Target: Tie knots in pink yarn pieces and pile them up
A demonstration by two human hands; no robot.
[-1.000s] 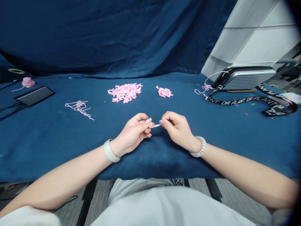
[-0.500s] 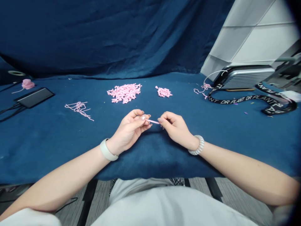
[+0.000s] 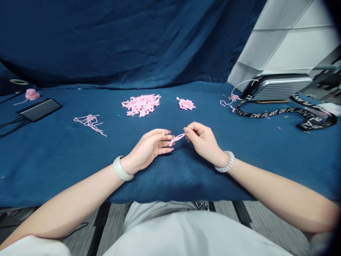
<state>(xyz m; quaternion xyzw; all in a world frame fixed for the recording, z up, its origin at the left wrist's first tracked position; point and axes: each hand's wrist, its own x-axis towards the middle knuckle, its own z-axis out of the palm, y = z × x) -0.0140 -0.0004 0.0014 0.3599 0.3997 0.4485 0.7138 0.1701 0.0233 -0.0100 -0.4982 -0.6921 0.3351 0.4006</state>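
Observation:
Between my hands is a short loop of pink yarn [image 3: 177, 138]. My right hand [image 3: 201, 140] pinches its right end between thumb and forefinger. The loop's left end meets the fingertips of my left hand [image 3: 149, 147], whose fingers are stretched out and apart. Beyond my hands lies a large heap of small pink knotted yarn pieces [image 3: 141, 105], with a smaller heap of pink knotted pieces [image 3: 186, 104] to its right. Several loose strands of pink yarn [image 3: 91, 123] rest on the cloth left of my left hand.
A blue cloth covers the table [image 3: 253, 153]. At the left are a dark flat device [image 3: 39, 109] with cables and a pink yarn ball [image 3: 32, 94]. A silver ridged case [image 3: 281, 88], a black lettered lanyard [image 3: 277, 113] and a pink yarn tangle [image 3: 231, 101] lie at the right.
My left hand has opened its pinch and spread its fingers. The yarn, a straight taut strand before, now shows as a loop. My right hand has shifted slightly right, still pinching it.

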